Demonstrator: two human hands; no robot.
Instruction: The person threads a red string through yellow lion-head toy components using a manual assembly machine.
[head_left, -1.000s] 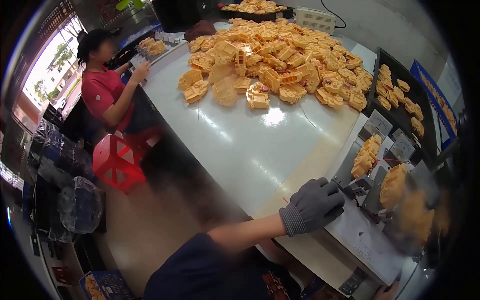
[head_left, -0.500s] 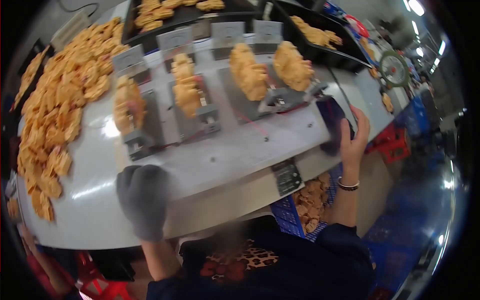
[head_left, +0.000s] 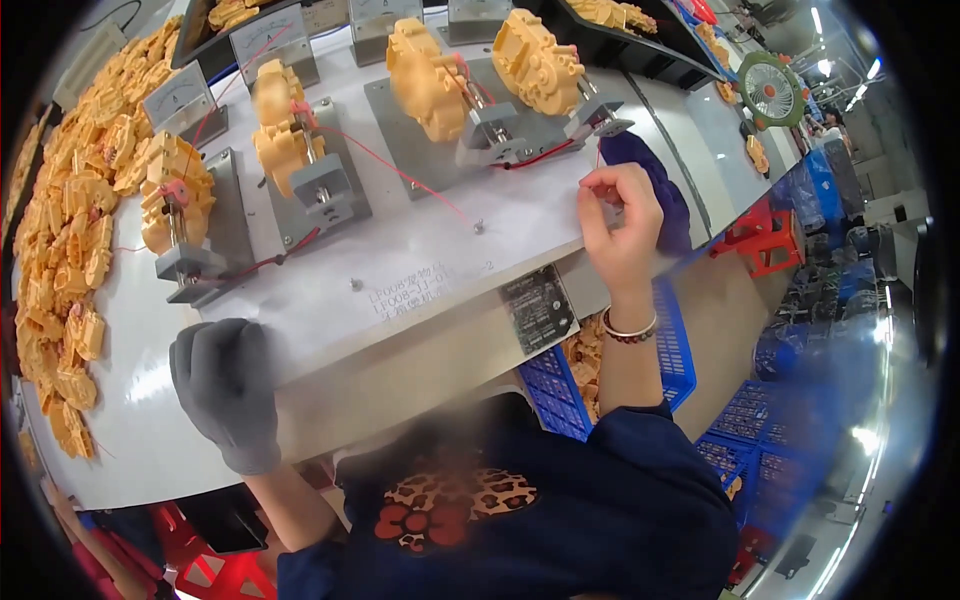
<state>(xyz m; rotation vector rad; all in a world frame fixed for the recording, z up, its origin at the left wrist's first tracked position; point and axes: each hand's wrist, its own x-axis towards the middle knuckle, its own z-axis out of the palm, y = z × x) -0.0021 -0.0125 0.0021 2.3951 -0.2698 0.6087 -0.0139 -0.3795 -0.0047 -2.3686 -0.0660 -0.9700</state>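
My left hand, in a grey glove, is curled closed at the table's near edge; its fingertips are hidden. Just beyond it a yellow plastic housing sits in a metal clamp fixture. Three similar clamps hold a second housing, a third housing and a fourth housing. My bare right hand, with bracelets at the wrist, pinches thumb to forefinger below the rightmost clamp. What lies in the pinch is too small to name. A dark purple cloth lies behind this hand. Thin red wires run among the fixtures.
Heaped yellow parts cover the table's left side. Panel meters stand behind the clamps, with a black tray farther right. A blue crate of parts sits below the near edge. A red stool and green fan are right.
The view has shifted, so the fixtures now sit farther up and left. My right hand, earlier at the purple cloth with fingers apart, is now pinched in front of it. The left stays closed.
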